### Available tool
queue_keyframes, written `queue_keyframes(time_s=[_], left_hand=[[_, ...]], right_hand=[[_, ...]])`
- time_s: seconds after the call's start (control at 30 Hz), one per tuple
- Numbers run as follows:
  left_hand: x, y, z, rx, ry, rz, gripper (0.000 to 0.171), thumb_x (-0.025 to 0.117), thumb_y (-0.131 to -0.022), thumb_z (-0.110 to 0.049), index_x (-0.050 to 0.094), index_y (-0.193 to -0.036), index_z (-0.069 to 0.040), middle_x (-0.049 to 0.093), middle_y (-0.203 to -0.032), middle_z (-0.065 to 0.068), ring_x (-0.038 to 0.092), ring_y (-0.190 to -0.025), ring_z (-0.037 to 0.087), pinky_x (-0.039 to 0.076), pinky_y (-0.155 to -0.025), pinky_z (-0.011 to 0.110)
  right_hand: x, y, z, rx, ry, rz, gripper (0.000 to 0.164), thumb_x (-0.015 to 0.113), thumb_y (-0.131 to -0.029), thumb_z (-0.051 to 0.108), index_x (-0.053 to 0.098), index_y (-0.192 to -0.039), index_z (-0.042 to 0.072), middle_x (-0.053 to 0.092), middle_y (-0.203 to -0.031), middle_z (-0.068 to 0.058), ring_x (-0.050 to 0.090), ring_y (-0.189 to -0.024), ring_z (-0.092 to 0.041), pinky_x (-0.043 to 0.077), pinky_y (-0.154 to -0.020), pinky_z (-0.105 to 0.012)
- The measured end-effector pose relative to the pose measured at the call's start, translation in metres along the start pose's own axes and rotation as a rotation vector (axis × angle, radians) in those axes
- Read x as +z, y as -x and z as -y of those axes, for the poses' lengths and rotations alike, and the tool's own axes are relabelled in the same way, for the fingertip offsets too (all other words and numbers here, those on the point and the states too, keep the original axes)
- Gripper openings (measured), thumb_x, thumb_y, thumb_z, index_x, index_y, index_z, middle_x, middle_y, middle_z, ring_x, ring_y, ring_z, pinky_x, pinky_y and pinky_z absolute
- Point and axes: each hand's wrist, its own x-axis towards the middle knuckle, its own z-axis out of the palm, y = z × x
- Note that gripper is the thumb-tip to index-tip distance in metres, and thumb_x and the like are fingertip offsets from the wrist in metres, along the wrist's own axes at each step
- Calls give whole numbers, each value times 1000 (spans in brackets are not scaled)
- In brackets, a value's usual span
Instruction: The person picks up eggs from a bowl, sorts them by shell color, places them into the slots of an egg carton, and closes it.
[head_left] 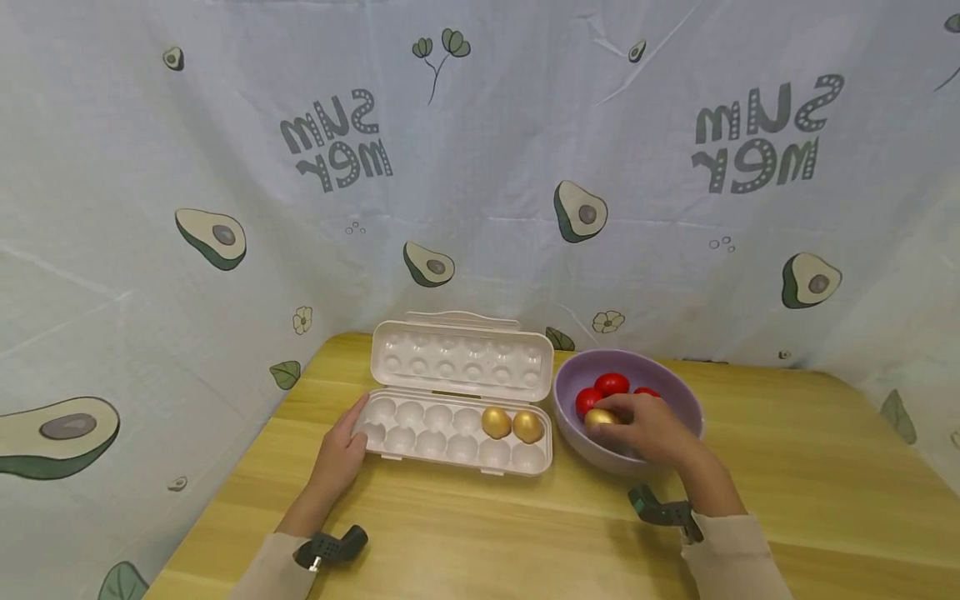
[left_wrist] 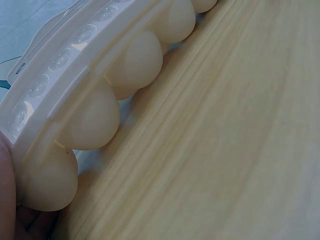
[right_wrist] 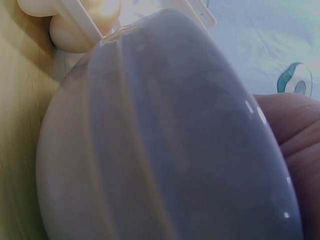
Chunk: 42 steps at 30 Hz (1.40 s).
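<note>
Right fingers (head_left: 621, 402) pinch a gold egg (head_left: 599, 419) in the bowl (head_left: 600, 455), left fingers (head_left: 355, 412) gripping the carton (head_left: 461, 371) holding two more (head_left: 496, 422).

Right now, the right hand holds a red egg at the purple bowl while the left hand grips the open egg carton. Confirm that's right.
Wrong on colour: the head view shows the right hand holding a gold egg, not a red one. The rest stands.

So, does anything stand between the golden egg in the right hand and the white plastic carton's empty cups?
Yes: the round purple bowl's left rim stands between that egg and the carton. Past it, two golden eggs fill the back row's right end; the front row looks empty.
</note>
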Motion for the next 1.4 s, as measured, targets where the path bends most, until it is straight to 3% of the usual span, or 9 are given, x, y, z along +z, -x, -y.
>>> queue_keyframes(time_s=[0.2,0.43,0.67,1.0,1.4], left_hand=[[0,0,1,0,-9,-4,57,38,-83,1,33,-139,-5,35,-140,14,31,-129,29,27,-105,45],[1,1,1,-18,10,4,57,38,-83,0,32,-140,-6,36,-140,13,31,-129,28,27,-105,44],[1,0,-1,-42,27,7,57,38,-84,-1,32,-140,-8,36,-140,12,32,-129,27,27,-106,43],[1,1,0,-27,12,-1,57,38,-83,0,33,-139,-6,36,-140,15,32,-128,30,28,-105,45],[0,0,-1,-31,17,2,57,38,-83,1,32,-139,-6,36,-140,15,32,-128,30,27,-105,44]], right_hand=[[0,-1,1,-59,-21,-123,36,67,-77,38,65,-106,17,64,-95,6,55,-88,-15,48,-82,-40],[0,-3,4,-99,-55,-193,38,66,-77,41,65,-106,17,63,-95,6,57,-85,-12,49,-78,-37],[-1,-5,8,-61,-102,-213,43,65,-75,46,63,-110,20,62,-99,5,55,-88,-12,48,-78,-35],[-4,-5,20,-30,-158,-227,42,64,-76,47,61,-111,23,61,-101,5,52,-88,-14,47,-77,-33],[-5,-5,38,-54,-222,-248,43,65,-77,44,60,-114,23,61,-100,5,54,-86,-12,49,-71,-24]])
